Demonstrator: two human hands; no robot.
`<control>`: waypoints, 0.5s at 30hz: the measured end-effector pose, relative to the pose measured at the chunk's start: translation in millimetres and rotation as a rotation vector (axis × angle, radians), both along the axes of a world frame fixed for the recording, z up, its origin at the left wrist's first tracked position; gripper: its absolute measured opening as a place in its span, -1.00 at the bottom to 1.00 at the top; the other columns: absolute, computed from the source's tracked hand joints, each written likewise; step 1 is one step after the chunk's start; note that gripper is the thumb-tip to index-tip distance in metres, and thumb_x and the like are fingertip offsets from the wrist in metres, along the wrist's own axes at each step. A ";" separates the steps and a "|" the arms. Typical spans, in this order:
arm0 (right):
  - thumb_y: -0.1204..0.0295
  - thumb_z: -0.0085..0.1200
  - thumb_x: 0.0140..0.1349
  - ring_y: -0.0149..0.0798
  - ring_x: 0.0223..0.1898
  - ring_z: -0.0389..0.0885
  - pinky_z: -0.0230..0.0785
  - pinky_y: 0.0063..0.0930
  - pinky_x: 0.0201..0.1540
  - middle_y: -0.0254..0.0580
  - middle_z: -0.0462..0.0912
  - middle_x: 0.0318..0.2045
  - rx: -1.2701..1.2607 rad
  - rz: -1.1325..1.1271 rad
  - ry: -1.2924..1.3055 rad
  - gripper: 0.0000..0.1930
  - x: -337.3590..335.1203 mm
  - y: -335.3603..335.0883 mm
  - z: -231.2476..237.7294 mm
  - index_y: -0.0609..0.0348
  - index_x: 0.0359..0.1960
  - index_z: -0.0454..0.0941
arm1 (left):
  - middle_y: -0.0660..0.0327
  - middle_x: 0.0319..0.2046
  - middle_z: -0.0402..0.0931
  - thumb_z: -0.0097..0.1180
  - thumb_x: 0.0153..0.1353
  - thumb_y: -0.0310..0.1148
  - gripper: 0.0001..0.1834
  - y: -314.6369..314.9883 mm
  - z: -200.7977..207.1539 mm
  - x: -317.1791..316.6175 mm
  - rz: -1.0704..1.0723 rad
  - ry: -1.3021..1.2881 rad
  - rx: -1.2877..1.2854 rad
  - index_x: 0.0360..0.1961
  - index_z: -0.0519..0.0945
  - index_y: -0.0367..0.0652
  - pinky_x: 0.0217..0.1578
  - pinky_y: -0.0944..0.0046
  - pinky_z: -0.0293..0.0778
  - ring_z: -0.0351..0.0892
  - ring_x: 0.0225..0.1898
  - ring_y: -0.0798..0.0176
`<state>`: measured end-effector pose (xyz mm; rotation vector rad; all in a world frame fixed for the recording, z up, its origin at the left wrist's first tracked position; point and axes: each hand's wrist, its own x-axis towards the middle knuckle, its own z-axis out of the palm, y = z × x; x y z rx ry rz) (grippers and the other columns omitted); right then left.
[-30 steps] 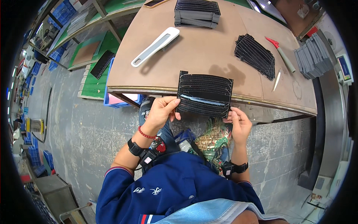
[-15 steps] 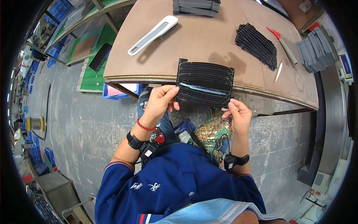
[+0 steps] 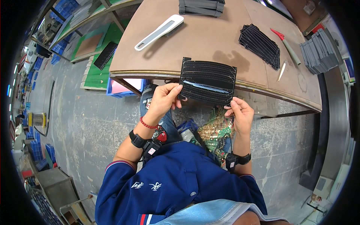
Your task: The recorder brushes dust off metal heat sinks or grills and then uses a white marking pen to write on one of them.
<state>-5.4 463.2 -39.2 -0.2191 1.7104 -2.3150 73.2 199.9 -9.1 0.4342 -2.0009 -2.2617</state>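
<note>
Holding a thin black panel [image 3: 208, 76] up at the near edge of the bench [image 3: 150, 63], the person used both hands. The left hand [image 3: 167, 98] pinched the panel's left side between thumb and fingers, and the right hand [image 3: 242, 112] pinched its bottom right corner. A shiny pale blue stripe [image 3: 206, 87] ran across the panel. A white and grey brush [image 3: 159, 33] lay toward the bench's left edge. A pile of dark strips [image 3: 201, 8] sat at the far edge. Toward the right edge, more black panels [image 3: 260, 47] lay in a fan, with a red-ended stick [image 3: 290, 51] and a small white stick [image 3: 281, 71] close by. A grey stack [image 3: 318, 51] stood at the right edge.
</note>
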 end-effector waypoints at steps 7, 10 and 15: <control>0.56 0.03 0.28 -0.40 -0.56 0.63 0.54 -0.53 -0.40 -0.14 0.66 -0.46 0.141 0.027 0.106 -0.82 -6.2 9.9 9.9 0.38 -0.13 0.55 | 0.08 -0.39 0.64 -0.01 0.32 -0.43 -0.75 7.0 2.8 3.3 -0.051 0.026 0.143 -0.05 0.51 -0.35 -0.72 0.53 0.42 0.61 -0.57 0.41; 0.55 -0.02 0.31 -0.40 -0.48 0.64 0.49 -0.59 -0.41 -0.13 0.68 -0.39 0.400 -0.148 0.347 -0.81 -29.8 44.2 36.5 0.34 -0.11 0.57 | 0.05 -0.39 0.65 0.00 0.32 -0.45 -0.73 9.3 0.5 1.8 -0.012 0.035 0.202 -0.02 0.49 -0.38 -0.73 0.54 0.42 0.63 -0.56 0.37; 0.48 -0.02 0.29 -0.14 -0.34 0.64 0.49 -0.40 -0.24 -0.12 0.67 -0.30 1.368 -0.468 1.002 -0.78 -129.1 127.8 92.1 0.10 -0.05 0.57 | 0.03 -0.39 0.65 0.00 0.32 -0.45 -0.73 7.1 0.7 6.1 0.001 0.037 0.205 -0.02 0.49 -0.38 -0.72 0.53 0.43 0.63 -0.55 0.37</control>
